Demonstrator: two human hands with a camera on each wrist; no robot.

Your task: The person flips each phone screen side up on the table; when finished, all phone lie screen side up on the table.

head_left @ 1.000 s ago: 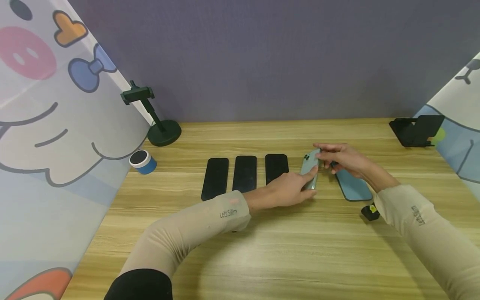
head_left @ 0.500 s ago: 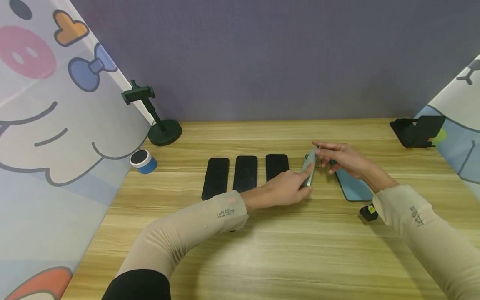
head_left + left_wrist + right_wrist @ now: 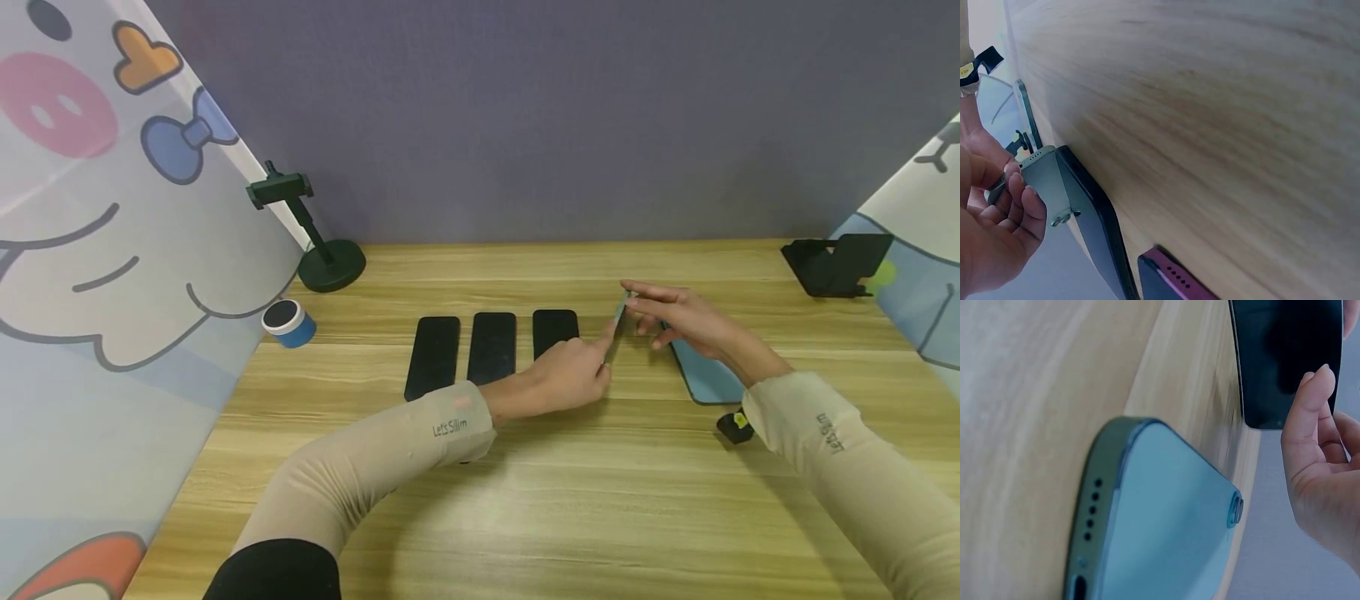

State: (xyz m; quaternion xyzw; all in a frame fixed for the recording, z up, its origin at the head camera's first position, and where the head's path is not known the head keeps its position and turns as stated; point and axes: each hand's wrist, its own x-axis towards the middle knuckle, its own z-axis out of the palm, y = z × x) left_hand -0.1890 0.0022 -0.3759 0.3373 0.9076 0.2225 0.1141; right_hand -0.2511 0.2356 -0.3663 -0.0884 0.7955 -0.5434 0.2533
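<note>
A pale green phone (image 3: 617, 327) stands on its long edge on the wooden table (image 3: 525, 500), just right of a row of three dark phones, so thin from the head view that only its rim shows. The left hand (image 3: 566, 375) holds its near end, fingers curled and pinching the lower edge; in the left wrist view the fingertips (image 3: 1019, 187) sit on the phone's pale back (image 3: 1047, 187) beside its side buttons, with the dark screen side facing the table. The right hand (image 3: 675, 317) pinches the far top end between thumb and forefinger, the other fingers loosely curled below; the right wrist view shows the dark screen (image 3: 1288, 356) close to those fingers (image 3: 1310, 406). Just right of the held phone, partly under the right hand, a blue phone (image 3: 701, 375) lies flat, back up, its camera ring and speaker holes clear in the right wrist view (image 3: 1166, 519). The three black phones (image 3: 491, 346) lie flat side by side, face up. Near the right sleeve sits a small black and yellow object (image 3: 733, 423). Farther off stand a black phone holder on a round base (image 3: 322, 250), a blue and white tin (image 3: 288, 323) and a black folding stand (image 3: 836, 262).
</note>
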